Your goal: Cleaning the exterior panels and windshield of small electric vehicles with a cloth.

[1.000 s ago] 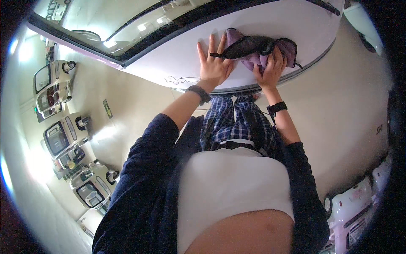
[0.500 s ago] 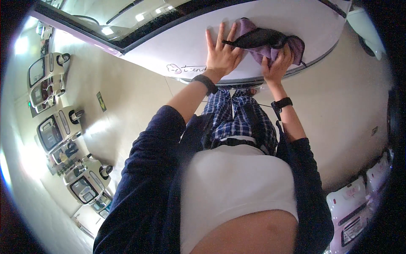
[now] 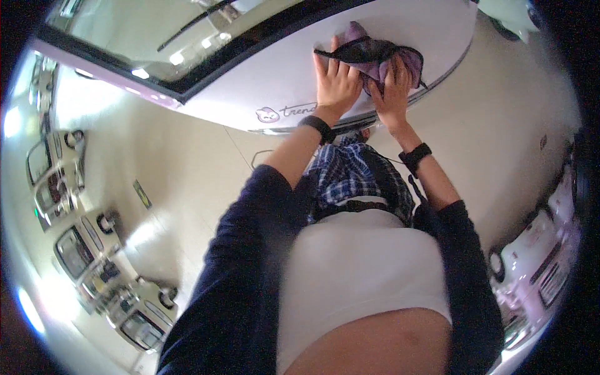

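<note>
1. Pressing a purple cloth (image 3: 374, 51) against the pale vehicle panel (image 3: 269, 87), your two hands work close together, just below the window's black border (image 3: 250, 53).
2. Your left hand (image 3: 337, 90) lies wide and nearly flat on the panel, fingers stretched away from you; the cloth's dark edging crosses over them, and a fingertip shows beyond it.
3. Your right hand (image 3: 392, 94) holds the cloth, its fingers laid over the folds and its thumb on the side nearer your left hand. How tightly the fingers close is hard to judge, since the folds and blur hide the tips.
4. The cloth sits crumpled on the panel, ahead of both hands, with one purple corner pointing up toward the window (image 3: 181, 25) and the other end spreading to the right of your right hand.
5. To the left of your left wrist, a small drawn emblem (image 3: 267, 114) with dark script marks the panel near its lower edge.
6. You wear a black band (image 3: 319, 127) on the left wrist and another on the right.
7. Small pale vehicles (image 3: 75, 250) stand in a row on the floor (image 3: 206, 162) at your left, well apart from you.
</note>
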